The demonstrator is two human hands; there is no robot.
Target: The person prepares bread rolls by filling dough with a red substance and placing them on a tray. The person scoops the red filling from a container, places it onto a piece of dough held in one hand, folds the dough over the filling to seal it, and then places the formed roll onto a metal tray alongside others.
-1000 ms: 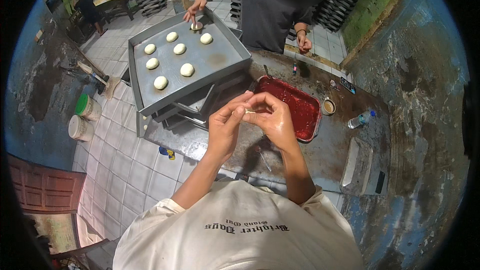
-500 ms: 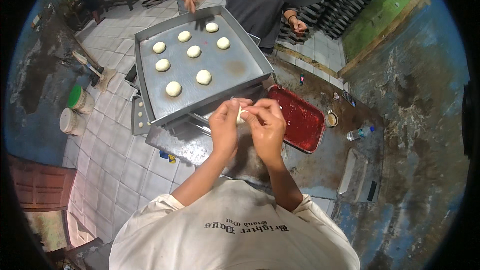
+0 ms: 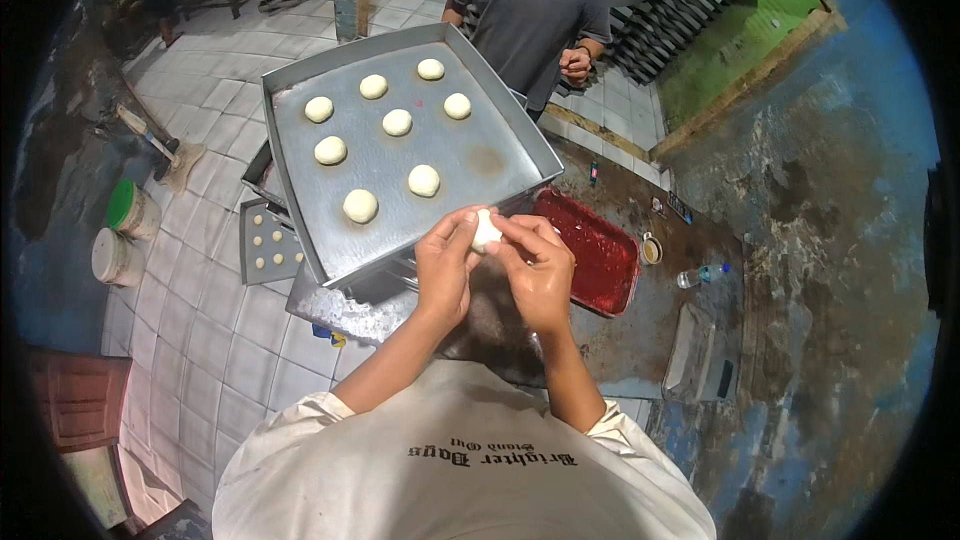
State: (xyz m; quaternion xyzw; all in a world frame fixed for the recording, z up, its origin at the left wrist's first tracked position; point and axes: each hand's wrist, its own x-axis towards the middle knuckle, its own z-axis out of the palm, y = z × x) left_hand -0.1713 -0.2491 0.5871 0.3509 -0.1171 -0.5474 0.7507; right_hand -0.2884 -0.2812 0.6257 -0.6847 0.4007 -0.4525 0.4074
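Note:
A small white dough ball (image 3: 486,231) is pinched between the fingers of my left hand (image 3: 446,262) and my right hand (image 3: 538,268), in front of my chest. Just beyond my hands is a square grey metal baking tray (image 3: 480,172) with raised sides. Several round dough balls lie spaced apart in it, among them a near one (image 3: 424,181) close to my fingers. To the right of my right hand, a red tray (image 3: 600,252) with a wet-looking, smeared inside rests on the worktable (image 3: 650,175).
Beside the red tray stand a small cup (image 3: 651,248) and a clear bottle (image 3: 703,276). A co-worker (image 3: 535,10) in a grey shirt stands beyond the baking tray. At lower left, another tray with dough balls (image 3: 250,265) sits low, near two buckets (image 3: 118,257) on the tiled floor.
The dough ball shows more plainly between my fingers. The co-worker's hand has drawn back from the baking tray's far edge. The whole view has shifted slightly.

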